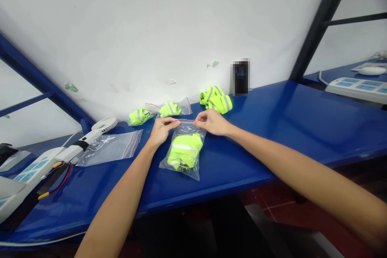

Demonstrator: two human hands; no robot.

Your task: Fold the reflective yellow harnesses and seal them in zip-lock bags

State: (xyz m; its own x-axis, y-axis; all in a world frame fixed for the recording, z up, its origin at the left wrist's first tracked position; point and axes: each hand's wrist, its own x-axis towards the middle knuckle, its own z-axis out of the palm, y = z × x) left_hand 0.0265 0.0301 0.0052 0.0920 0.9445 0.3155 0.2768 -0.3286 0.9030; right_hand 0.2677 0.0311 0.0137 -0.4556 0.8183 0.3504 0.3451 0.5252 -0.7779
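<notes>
A clear zip bag [195,169] lies on the blue table, its red-lined top edge toward the wall. Inside it is a folded neon-yellow reflective strap [186,151] with a silver stripe. My left hand [162,130] pinches the left end of the bag's top edge. At the right end of the same edge, the thumb and fingers of my right hand [212,122] are closed on it. Whether the seal is closed between them I cannot tell. Beyond my hands, a loose bundle of reflective straps [218,100] rests near the wall.
Two bagged straps [140,116] [170,109] lie along the wall. Flat empty zip bags [111,149] sit at left, beside a white handheld fan [104,124] and a power strip [36,169]. A blurred dark box [240,77] stands against the wall; another power strip [359,88] is far right.
</notes>
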